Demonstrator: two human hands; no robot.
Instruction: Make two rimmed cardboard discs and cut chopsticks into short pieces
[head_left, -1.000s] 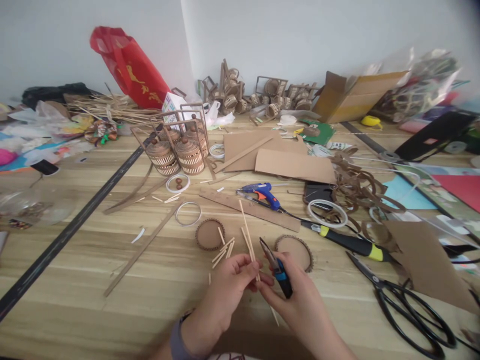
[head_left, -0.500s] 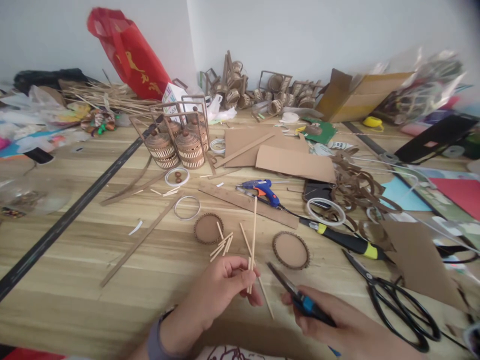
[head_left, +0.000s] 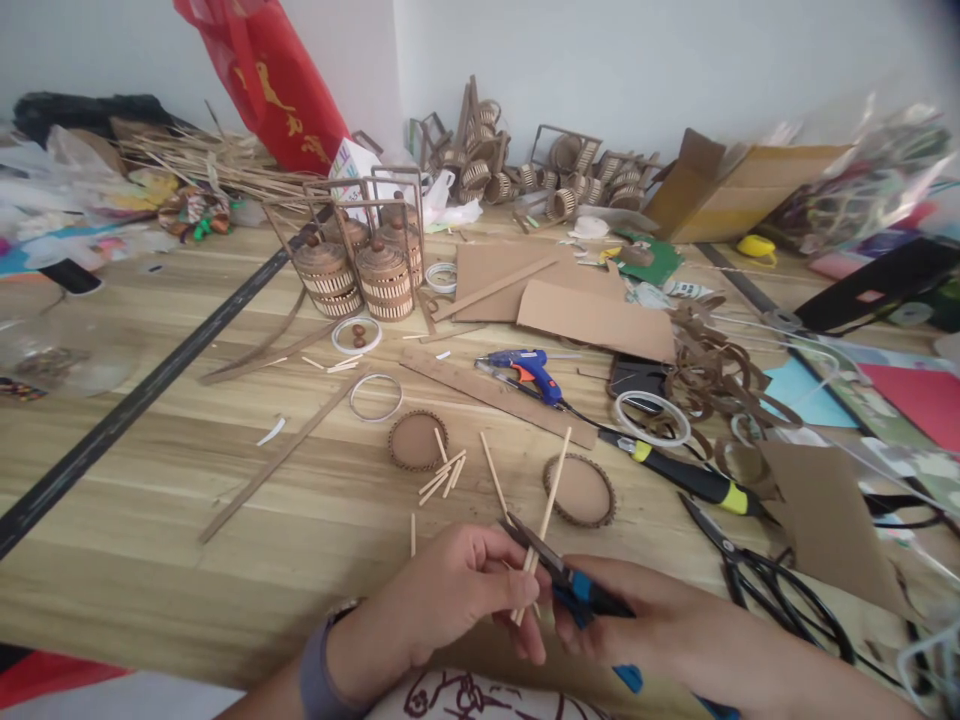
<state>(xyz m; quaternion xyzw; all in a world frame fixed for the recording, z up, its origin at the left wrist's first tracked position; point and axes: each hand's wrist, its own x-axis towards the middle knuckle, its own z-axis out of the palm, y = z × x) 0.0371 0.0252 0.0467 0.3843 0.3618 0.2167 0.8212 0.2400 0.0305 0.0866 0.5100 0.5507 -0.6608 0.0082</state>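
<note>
Head camera: your left hand (head_left: 480, 580) pinches at least two pale sticks (head_left: 555, 487) above the bench (head_left: 150, 440), while your right hand (head_left: 637, 605) is wrapped round one pair of blue-handled cutters (head_left: 592, 593), blades crossing the sticks, contact unclear. The sticks look light, stiff and apt to snap; low down, near the thumb, seems the surest hold. Beyond lie two cardboard discs (head_left: 418, 441), one glue gun (head_left: 525, 365) and four lidded baskets (head_left: 384, 282).
</note>
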